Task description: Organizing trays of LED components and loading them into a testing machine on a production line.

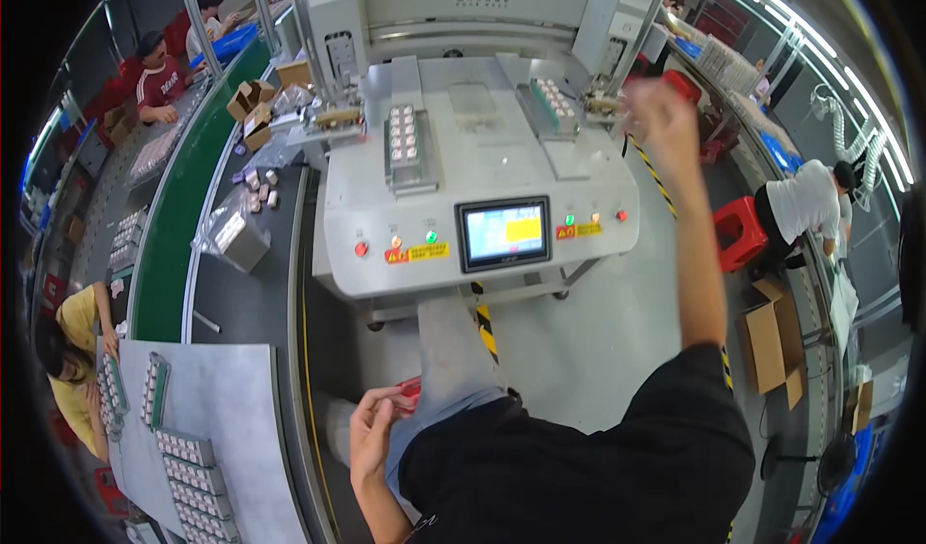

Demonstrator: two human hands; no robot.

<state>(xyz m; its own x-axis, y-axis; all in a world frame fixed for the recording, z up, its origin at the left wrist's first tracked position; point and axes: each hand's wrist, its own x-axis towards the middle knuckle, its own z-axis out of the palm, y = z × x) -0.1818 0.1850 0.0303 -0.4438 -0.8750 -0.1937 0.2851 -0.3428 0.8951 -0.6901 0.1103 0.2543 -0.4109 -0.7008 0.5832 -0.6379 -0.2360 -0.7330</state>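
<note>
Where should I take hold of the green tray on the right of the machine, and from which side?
Probably by its two long sides, coming from above: the green tray lies roughly front to back, white pieces cover its top, and its long side facing the middle of the machine is exposed.

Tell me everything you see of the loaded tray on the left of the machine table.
The narrow, green-sided tray, material unclear, carries small whitish blocks with pinkish faces in two columns. It lies lengthwise front to back on a grey, metal-looking plate on the machine table. Neither the left hand nor the right hand touches it.
</note>
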